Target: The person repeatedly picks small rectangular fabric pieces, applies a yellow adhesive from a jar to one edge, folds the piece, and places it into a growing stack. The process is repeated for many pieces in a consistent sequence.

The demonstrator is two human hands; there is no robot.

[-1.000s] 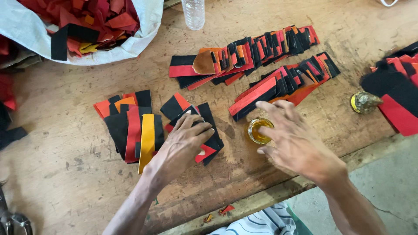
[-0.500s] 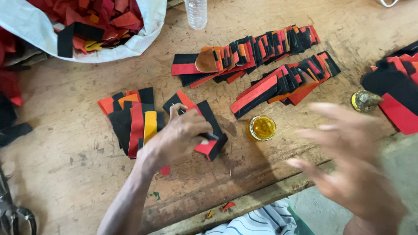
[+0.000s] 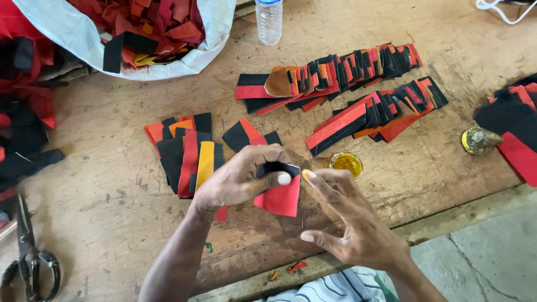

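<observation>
Centre frame: left hand [image 3: 240, 179] pinches a red-and-black piece [image 3: 278, 193], lifted just above the wooden table [image 3: 112, 223]. Right hand [image 3: 347, 223] holds nothing, fingers spread, index tip smeared yellow and almost touching the piece's right edge. Small glue pot [image 3: 345, 163] just above-right; fanned rows of red-black pieces [image 3: 358, 95] upper right.

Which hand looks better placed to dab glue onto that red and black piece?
Probably the right hand: its fingertip carries yellow glue beside the red and black piece, near the glue dish. The left hand is busy holding the piece.
</observation>
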